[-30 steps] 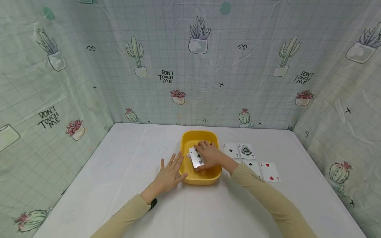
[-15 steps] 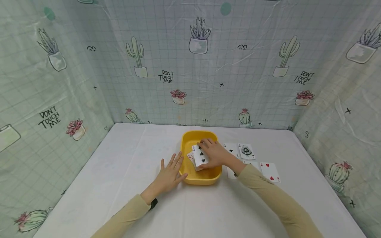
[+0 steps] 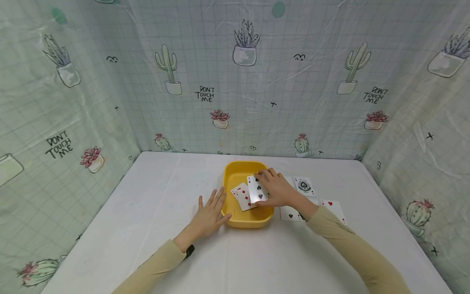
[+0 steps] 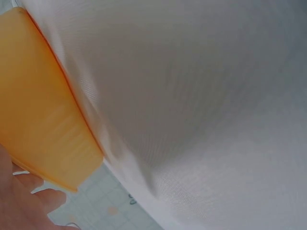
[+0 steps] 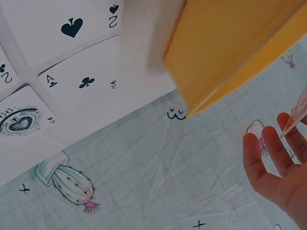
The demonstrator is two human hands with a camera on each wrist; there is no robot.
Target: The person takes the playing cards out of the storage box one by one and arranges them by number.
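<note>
A yellow bin point(image 3: 233, 176) stands mid-table, also as an orange wall point(image 4: 38, 120) in the left wrist view and a yellow corner point(image 5: 225, 52) in the right wrist view. My right hand point(image 3: 278, 189) pinches a spade card point(image 3: 258, 190) over the bin's right side. More cards, a diamond one point(image 3: 242, 196) on top, lie inside the bin. My left hand point(image 3: 208, 215) lies flat on the table with straight fingers touching the bin's left wall. Right of the bin lie face-up cards: an ace of spades point(image 3: 304, 185), a two of spades point(image 3: 290, 214) and a heart card point(image 3: 333, 208).
The white table point(image 3: 154, 212) is walled on three sides by cactus-print sheeting point(image 3: 257, 81). In the right wrist view lie the two of spades point(image 5: 72, 28), an ace of clubs point(image 5: 86, 79) and the ace of spades point(image 5: 21, 120).
My right hand has lifted the spade card and carried it right, from the bin's middle toward its right rim, uncovering the diamond card. The left hand has stayed put.
</note>
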